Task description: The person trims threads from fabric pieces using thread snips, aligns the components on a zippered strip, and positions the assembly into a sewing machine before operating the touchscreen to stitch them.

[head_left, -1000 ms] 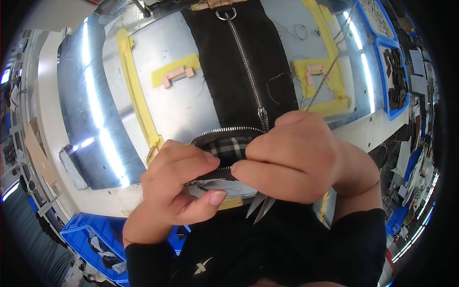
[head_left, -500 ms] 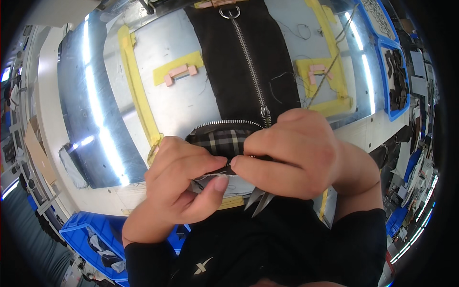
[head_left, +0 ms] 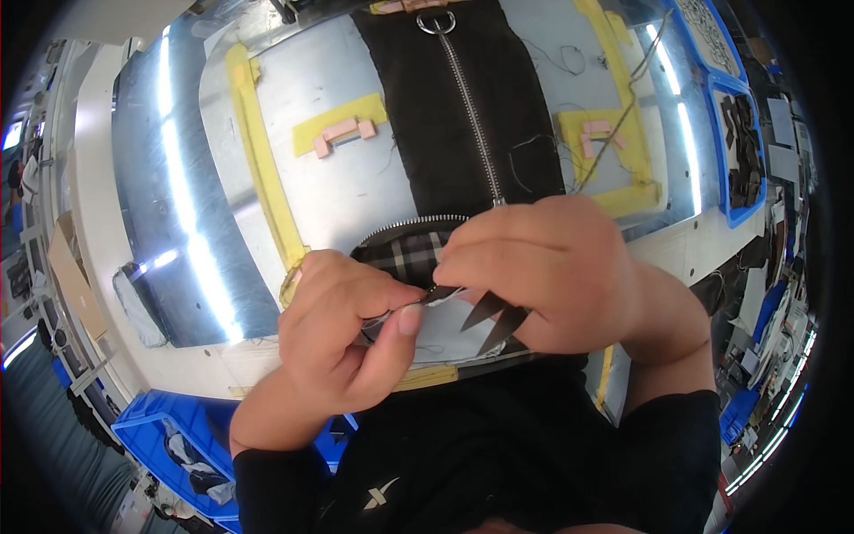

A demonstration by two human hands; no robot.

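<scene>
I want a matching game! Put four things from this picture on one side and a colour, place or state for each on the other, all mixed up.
Things:
1. long zipper
2. scissors
3. left hand
4. long tape strip

Clues:
A. pinching fabric between thumb and finger
B. yellow
C. silver, running along the long dark cloth
D. blades poking out by the right hand

Pairs: 1-C, 2-D, 3-A, 4-B
</scene>
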